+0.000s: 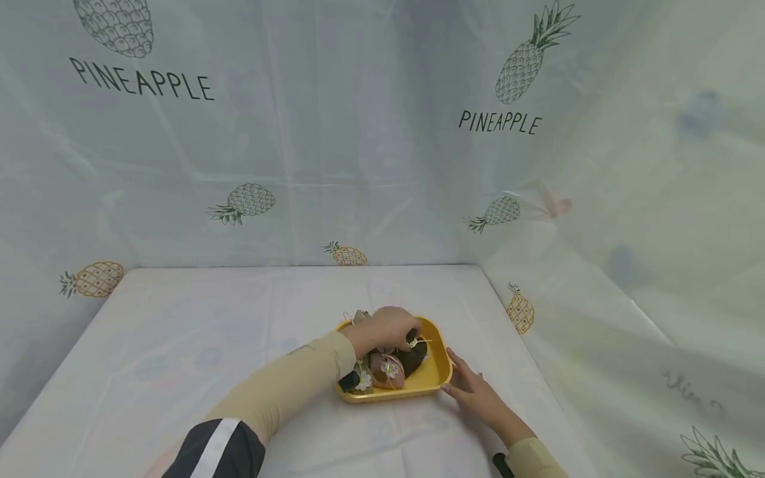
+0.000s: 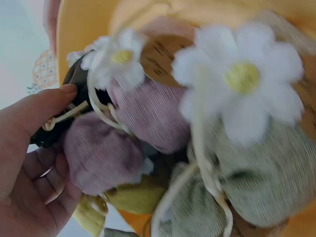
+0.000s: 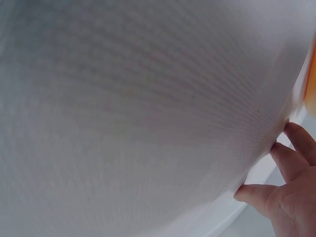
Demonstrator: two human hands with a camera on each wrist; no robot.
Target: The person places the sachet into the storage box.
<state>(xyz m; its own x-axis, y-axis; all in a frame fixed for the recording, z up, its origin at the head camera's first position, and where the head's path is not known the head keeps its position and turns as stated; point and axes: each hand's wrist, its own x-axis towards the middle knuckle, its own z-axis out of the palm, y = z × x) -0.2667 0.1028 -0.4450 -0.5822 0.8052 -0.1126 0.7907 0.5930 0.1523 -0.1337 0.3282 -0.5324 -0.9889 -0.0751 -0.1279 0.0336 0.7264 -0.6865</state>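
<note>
My left hand (image 1: 391, 325) reaches over the yellow tray (image 1: 442, 372) and pinches the gathered neck of a dark drawstring pouch (image 1: 411, 360). In the left wrist view the thumb lies on the black cloth (image 2: 76, 75) beside its cream cord. A pink-purple pouch (image 2: 153, 116) with a white felt flower and a brown round tag lies near the fingers. Closer to that camera is a grey-green pouch (image 2: 271, 173) with a large white daisy (image 2: 242, 79). My right hand (image 1: 478, 397) is at the tray's right edge, its fingers spread along the outer wall.
The tray stands on a white-covered table (image 1: 179, 358). Several pouches crowd its left half, and bare yellow floor shows at its right. A pineapple-printed sheet (image 1: 358, 133) hangs behind the table and along its right side.
</note>
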